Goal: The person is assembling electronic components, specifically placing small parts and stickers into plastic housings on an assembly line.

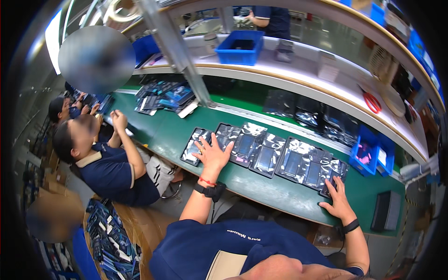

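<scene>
Green tabletop point(366, 200) carries a row of bagged flat packages point(267, 157), dark with glossy clear film, running between the two hands, which are well apart, palms down and fingers spread, neither clamped on anything. The left hand point(214, 157) lies over the leftmost package, and the right hand point(341, 204) has its fingers at the package on the right end; whether either presses down or only rests lightly, I cannot tell. Slick film is probably the chief hazard: several packages sit close or seem to overlap, so a push from one end could make neighbours ride up on each other or skew the row. A sideways sweep of the left hand might also send the leftmost package over the front edge, since its near corner lies close to it. Behind the row, a pale metal rail point(280, 123) limits backward travel, and the blue bins point(364, 151) crowd the far right corner. More bare surface shows between the right end of the row and the dark grey box point(387, 211), and a strip lies open in front of the middle packages; toward the left, room runs on to the pile of parts point(168, 95), though a co-worker's hands point(119, 121) are near that side
</scene>
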The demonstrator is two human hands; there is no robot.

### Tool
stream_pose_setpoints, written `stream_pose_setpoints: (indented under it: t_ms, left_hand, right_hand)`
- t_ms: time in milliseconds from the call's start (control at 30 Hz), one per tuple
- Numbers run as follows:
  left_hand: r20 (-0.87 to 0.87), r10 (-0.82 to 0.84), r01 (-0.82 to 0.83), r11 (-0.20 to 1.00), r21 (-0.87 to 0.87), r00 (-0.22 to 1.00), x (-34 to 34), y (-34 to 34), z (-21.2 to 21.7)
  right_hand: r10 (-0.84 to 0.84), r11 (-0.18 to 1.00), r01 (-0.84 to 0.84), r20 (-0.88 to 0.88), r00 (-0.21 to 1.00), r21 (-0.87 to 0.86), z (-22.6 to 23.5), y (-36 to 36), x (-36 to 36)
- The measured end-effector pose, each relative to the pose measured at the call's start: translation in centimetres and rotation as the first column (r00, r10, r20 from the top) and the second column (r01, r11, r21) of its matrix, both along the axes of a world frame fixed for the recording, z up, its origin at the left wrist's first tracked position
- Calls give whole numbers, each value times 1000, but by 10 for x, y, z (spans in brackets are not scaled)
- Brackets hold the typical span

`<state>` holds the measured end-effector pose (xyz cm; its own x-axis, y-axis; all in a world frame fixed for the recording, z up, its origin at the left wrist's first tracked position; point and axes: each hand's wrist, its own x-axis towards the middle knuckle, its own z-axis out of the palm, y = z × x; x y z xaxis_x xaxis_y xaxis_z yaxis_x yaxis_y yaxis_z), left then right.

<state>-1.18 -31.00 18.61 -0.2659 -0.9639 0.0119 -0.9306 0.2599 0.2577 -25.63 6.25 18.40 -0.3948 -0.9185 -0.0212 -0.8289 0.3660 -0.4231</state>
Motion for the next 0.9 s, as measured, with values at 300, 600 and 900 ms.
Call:
stream_pose_setpoints:
  t_ms: [300, 600, 900]
  left_hand:
    - [-74, 10, -2, 995, 103, 997, 94, -116, -26]
    - [-110, -139, 140, 990, 4, 984, 219, -297, -44]
    - [-249, -508, 343, 799, -493, 825, 137, -283, -12]
  right_hand:
    - [226, 970, -224, -11, 974, 91, 14, -103, 42]
    - [293, 955, -298, -136, 946, -13, -18, -243, 135]
    - [78, 888, -78, -18, 997, -452, 0, -234, 113]
